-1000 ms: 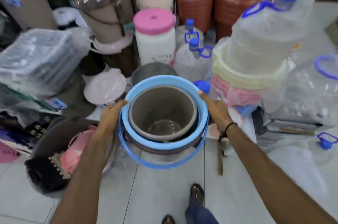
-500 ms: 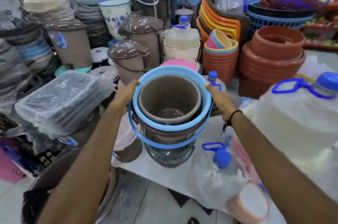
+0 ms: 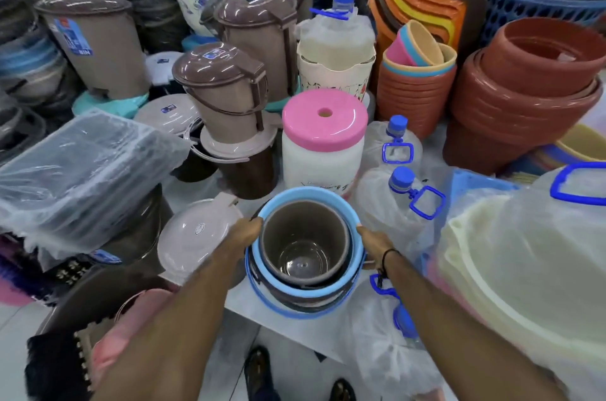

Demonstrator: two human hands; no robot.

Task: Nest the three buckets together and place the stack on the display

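The nested bucket stack (image 3: 305,253) has a brown inner bucket inside a light blue rim, with a dark outer bucket and a blue handle hanging at the front. It sits low over the white display surface (image 3: 262,309), just in front of a white jar with a pink lid (image 3: 323,138); whether it rests on the surface I cannot tell. My left hand (image 3: 244,233) grips the stack's left rim. My right hand (image 3: 372,246) grips its right rim, a black band on the wrist.
A pale lid (image 3: 196,236) lies left of the stack. Clear bottles with blue caps (image 3: 401,194) stand to its right. Brown lidded bins (image 3: 226,89), wrapped trays (image 3: 82,171), orange pots (image 3: 416,89) and terracotta basins (image 3: 531,89) crowd behind. My feet (image 3: 259,371) are on the tiled floor below.
The stack has moved forward and down, from raised in front of me to low over the display surface by the pink-lidded jar. Both hands keep their grip on the rim.
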